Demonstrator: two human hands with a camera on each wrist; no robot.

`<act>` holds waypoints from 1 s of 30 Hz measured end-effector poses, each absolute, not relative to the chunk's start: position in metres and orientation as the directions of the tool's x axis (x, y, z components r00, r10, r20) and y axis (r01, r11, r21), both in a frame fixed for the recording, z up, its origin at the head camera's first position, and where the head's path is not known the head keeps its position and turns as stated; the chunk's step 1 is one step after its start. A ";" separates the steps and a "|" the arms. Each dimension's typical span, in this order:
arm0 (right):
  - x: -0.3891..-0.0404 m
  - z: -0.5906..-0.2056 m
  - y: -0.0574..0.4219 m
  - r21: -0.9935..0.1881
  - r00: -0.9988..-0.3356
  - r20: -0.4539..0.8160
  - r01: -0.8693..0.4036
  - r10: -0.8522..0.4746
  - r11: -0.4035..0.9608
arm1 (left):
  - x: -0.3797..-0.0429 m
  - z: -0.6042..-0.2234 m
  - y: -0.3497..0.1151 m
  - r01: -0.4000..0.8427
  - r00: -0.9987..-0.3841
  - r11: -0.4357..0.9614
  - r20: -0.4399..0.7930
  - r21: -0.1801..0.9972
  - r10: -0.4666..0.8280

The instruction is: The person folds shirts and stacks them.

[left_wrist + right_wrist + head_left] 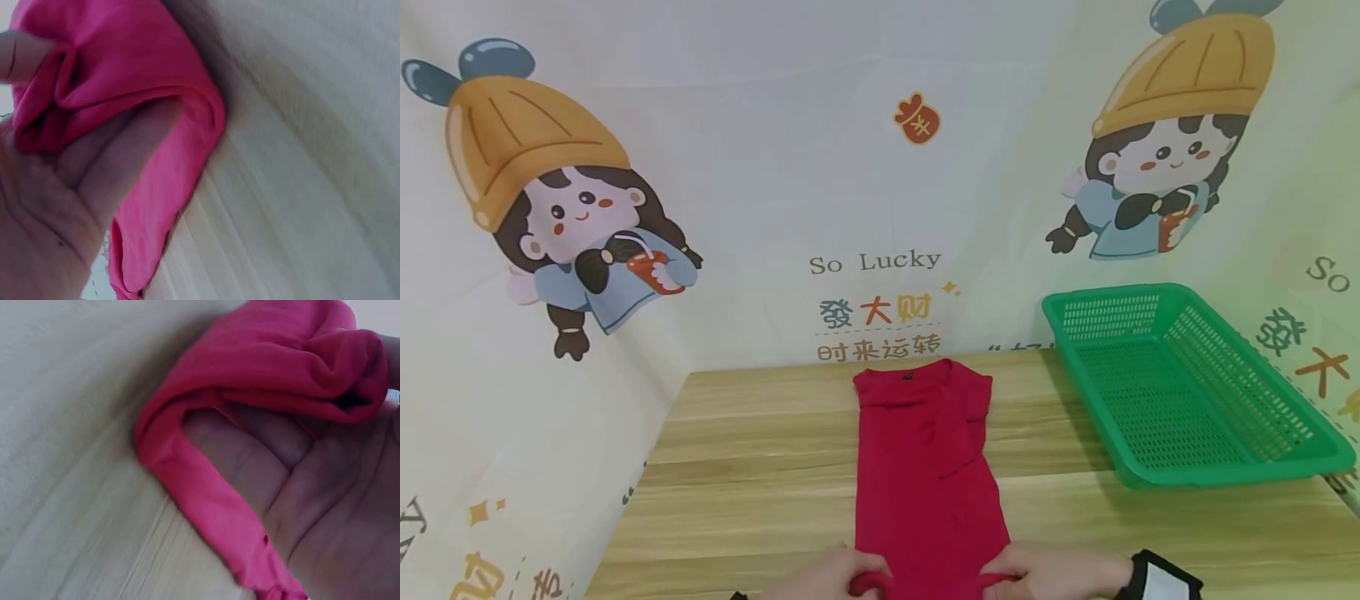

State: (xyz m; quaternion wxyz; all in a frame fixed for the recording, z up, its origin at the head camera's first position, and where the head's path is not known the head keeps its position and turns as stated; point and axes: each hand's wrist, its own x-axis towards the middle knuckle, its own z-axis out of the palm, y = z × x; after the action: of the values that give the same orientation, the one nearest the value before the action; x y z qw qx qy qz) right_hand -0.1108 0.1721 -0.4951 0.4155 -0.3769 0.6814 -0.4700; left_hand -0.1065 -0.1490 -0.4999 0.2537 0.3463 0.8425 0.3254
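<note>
So a red garment (898, 475) is laid out lengthwise on a wood-grain table (752, 475), pretty much in the middle, with its neckline right up at the far edge and a small dark label (907, 377) just about visible there. The near end is being grasped on both sides: its left edge is pinched by the left hand (823, 577), thumb above and fingers tucked under the cloth, and its right edge is gripped basically the same way by the right hand (1052, 572). In both wrist views the fabric is bunched between thumb and fingers, with a strip of it bent round beside them. A dark band (1159, 577) with a pale face is worn on the right wrist. Over on the right, well apart from the garment, a green basket (1225, 475) is placed, and the whole spot is backed by white cloth (760, 167) printed with cartoon figures (565, 208).
</note>
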 end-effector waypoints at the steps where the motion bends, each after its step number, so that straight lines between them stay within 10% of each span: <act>1: -0.115 -0.495 0.174 -0.957 -0.393 -0.200 -0.121 -0.898 0.265 | -0.109 -0.499 -0.149 0.368 -0.654 0.554 -0.216 0.746 0.725; 14: -0.155 -0.494 0.162 -0.707 -0.742 -0.164 -0.371 -0.650 0.602 | -0.135 -0.499 -0.145 0.414 -0.831 0.734 -0.105 0.539 0.546; 30: -0.149 -0.503 0.155 -0.377 -0.819 0.059 -0.548 -0.571 0.747 | -0.134 -0.501 -0.137 0.604 -0.797 0.765 0.173 0.222 0.579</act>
State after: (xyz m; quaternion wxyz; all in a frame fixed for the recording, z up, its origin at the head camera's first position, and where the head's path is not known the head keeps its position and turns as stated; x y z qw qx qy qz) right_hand -0.1490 0.1553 -0.5031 0.0300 -0.2994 0.9341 -0.1919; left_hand -0.1338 -0.1371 -0.5011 -0.0470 0.3152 0.9383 0.1340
